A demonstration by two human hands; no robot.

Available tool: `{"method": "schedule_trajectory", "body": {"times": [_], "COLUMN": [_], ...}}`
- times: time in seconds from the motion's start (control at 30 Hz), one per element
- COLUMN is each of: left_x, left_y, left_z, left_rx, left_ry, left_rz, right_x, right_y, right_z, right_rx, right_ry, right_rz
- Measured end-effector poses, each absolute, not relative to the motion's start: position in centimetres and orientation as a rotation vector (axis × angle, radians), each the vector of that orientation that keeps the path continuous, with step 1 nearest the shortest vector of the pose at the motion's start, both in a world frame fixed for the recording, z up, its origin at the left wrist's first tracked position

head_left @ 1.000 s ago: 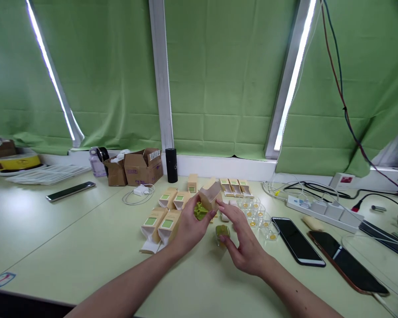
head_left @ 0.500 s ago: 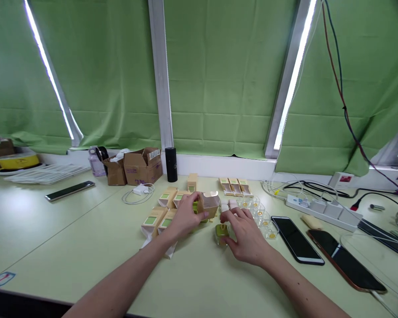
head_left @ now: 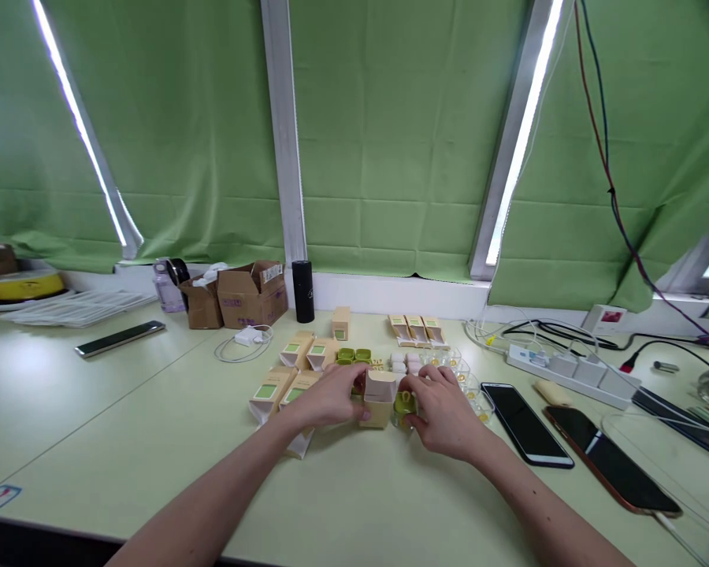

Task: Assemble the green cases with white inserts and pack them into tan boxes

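Note:
My left hand grips a small open kraft-paper box, which stands upright on the table with its flap up. Right beside it, my right hand has its fingers around a small clear jar with a green lid and a yellowish ring-shaped knob. Several matching kraft boxes lie to the left, with green labels up. Behind the hands are green lids, small yellowish pieces and pale pinkish-white blocks. Clear cups with yellow spots stand just past my right hand, partly hidden by it.
Flat kraft boxes lie farther back, near one upright box. Cardboard cartons and a black cylinder stand at the back. On the right are phones and a power strip with cables.
The box in my left hand has come down and towards me and now stands on the table. My right hand has closed around the jar, which sits slightly farther right, beside the box.

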State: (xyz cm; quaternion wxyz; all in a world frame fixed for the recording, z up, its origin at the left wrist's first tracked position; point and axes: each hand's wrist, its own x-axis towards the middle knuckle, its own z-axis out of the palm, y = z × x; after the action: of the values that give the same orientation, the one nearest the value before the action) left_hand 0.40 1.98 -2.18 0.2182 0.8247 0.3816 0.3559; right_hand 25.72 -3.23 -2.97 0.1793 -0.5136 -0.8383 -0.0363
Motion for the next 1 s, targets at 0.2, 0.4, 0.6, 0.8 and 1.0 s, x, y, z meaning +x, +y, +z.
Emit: {"method": "schedule_trajectory", "body": {"times": [0.2,0.4,0.6,0.8,1.0], "left_x": [0.6,0.6,0.4,0.6,1.1], "left_y": [1.7,0.9,0.8,1.3,1.8], "left_z": [-1.6,0.3,0.7,-0.3,-1.4], "left_rx": [2.316,2.236,2.421,2.495,2.395], "left_ry": [1.006,0.820,0.877,1.138,1.097], "left_rz": [0.853,1.125,0.977,0.875,0.949], "right_x": [25.7,25.6,25.6,25.6,25.6], "right_y": [-3.2,-3.3,-3.3,-3.3,-3.0], "right_z": [-3.2,-3.2,-3.3,-3.2,-3.3], "right_rx": [-1.439,-1.432,-1.460,-1.483,-1.499], "right_ry": [-2.351,-2.349,-2.364,-2.371,-2.367], "right_rz": [-0.101,-0.093,-0.102,-0.088,-0.053]}}
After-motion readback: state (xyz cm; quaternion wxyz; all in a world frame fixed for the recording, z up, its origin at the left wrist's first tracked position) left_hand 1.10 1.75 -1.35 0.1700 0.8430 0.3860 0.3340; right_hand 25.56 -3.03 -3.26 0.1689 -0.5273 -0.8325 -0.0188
